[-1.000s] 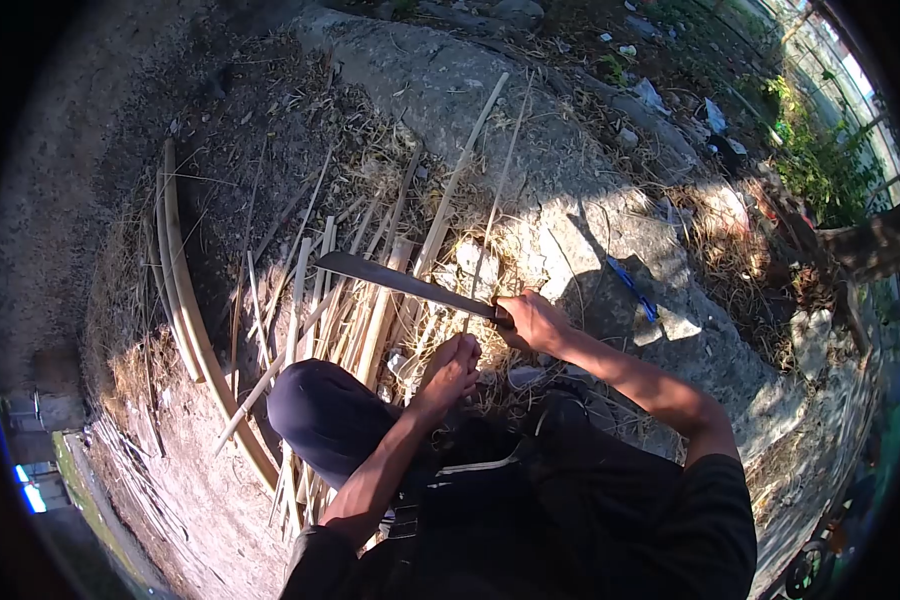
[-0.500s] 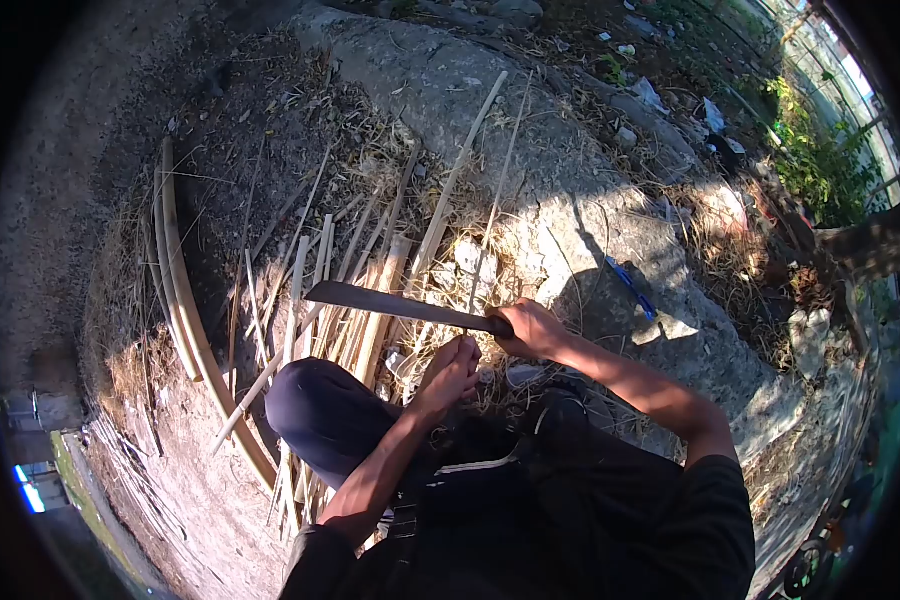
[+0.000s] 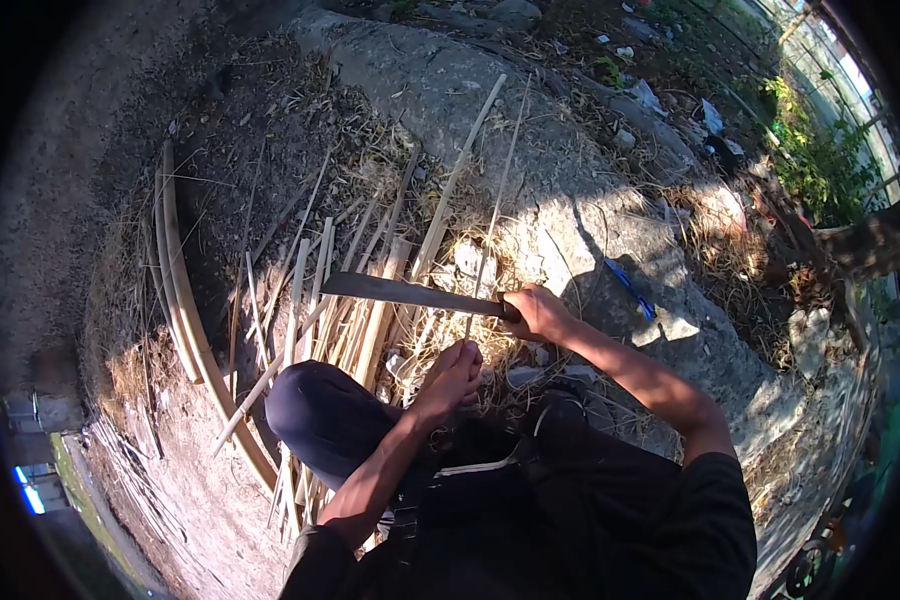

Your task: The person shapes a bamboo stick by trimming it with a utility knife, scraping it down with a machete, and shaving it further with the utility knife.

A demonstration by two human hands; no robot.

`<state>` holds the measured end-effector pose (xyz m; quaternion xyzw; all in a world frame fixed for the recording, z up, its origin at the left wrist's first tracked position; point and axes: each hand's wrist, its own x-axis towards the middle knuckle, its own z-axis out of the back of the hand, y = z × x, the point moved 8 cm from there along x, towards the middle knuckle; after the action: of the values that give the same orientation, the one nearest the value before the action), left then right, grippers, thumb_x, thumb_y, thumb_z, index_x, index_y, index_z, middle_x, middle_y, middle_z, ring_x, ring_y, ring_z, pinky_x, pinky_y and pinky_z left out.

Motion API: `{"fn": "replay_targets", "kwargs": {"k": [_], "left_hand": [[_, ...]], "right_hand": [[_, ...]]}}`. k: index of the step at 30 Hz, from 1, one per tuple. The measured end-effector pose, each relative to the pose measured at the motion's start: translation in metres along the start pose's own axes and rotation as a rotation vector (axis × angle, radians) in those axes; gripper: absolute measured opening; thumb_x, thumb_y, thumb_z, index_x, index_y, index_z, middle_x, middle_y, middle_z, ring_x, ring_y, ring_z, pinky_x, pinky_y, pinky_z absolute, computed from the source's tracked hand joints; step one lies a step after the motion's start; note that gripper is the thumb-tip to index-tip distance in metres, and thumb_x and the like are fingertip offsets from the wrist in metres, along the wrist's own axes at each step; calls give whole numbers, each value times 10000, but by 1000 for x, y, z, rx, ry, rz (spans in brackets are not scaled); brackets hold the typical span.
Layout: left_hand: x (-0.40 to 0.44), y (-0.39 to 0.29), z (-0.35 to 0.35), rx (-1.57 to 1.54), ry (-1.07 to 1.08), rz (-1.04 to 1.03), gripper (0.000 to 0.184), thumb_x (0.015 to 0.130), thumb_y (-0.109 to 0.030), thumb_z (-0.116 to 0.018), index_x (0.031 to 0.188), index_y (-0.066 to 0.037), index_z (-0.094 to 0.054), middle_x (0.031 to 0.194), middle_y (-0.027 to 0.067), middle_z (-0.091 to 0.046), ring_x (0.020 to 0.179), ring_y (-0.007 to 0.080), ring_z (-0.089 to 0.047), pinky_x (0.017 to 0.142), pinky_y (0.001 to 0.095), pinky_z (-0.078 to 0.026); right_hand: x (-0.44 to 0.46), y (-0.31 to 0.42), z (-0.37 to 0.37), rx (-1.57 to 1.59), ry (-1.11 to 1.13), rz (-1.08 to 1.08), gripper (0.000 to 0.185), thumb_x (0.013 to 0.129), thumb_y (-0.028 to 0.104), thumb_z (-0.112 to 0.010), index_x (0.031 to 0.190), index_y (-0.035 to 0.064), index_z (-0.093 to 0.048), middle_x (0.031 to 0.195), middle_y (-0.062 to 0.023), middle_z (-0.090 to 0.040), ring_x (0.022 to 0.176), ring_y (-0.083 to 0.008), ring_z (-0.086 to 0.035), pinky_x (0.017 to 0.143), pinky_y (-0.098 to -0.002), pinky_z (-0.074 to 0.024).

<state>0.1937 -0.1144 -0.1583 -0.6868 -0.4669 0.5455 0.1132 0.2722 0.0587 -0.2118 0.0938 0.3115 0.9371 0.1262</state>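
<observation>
My right hand [image 3: 540, 315] is closed around the handle of a machete [image 3: 410, 292], whose long dark blade points left. Just below it, my left hand [image 3: 452, 374] is closed on the near end of a thin bamboo strip [image 3: 500, 190]. The strip runs away from me, up over the rock. The machete blade crosses the strip close to its handle, a little beyond my left fingers; whether the edge touches the strip I cannot tell. My bent knee [image 3: 327, 420] is left of my left hand.
A pile of split bamboo pieces [image 3: 378, 330] lies left of the blade. Longer curved bamboo poles [image 3: 192, 310] rest further left. A large rock [image 3: 610, 225] spreads ahead and right, with a blue object [image 3: 630, 288] on it. Dry shavings [image 3: 435, 345] litter the ground.
The machete and my right hand have moved slightly away from my left hand, up along the strip and a bit to the right. My left hand has stayed nearly in place.
</observation>
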Motion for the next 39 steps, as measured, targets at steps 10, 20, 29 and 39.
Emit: {"fn": "replay_targets", "kwargs": {"k": [10, 20, 29, 39], "left_hand": [[-3, 3, 0, -14, -27, 35, 286, 1144, -329, -393, 967, -116, -464, 688, -50, -343, 498, 51, -291, 443, 238, -250], [-15, -2, 10, 99, -54, -17, 317, 1127, -377, -436, 998, -100, -521, 669, -56, -349, 510, 52, -333, 458, 243, -278], [-37, -16, -1, 25, -36, 18, 287, 1120, -356, -461, 956, -123, -497, 699, -65, -354, 509, 33, -292, 446, 222, -247], [-74, -21, -3, -5, -72, 19, 265, 1127, -341, -468, 971, -129, -502, 695, -83, -330, 515, 18, -276, 444, 210, -228]], "right_hand": [[-2, -11, 2, -777, -236, 172, 481, 947, 392, -656, 1283, 48, -632, 807, -105, -640, 840, -211, -657, 854, -354, -505], [26, -54, 59, -177, -60, -241, 102, 849, 107, -626, 933, 69, -668, 589, -134, -629, 504, -269, -639, 496, -436, -495], [17, 4, 49, -18, 16, -117, 166, 786, 133, -721, 928, 83, -650, 619, -125, -642, 539, -307, -640, 545, -447, -498], [27, -35, 59, 27, -86, -243, 74, 831, 80, -604, 783, 43, -562, 518, -102, -494, 463, -201, -565, 475, -406, -445]]}}
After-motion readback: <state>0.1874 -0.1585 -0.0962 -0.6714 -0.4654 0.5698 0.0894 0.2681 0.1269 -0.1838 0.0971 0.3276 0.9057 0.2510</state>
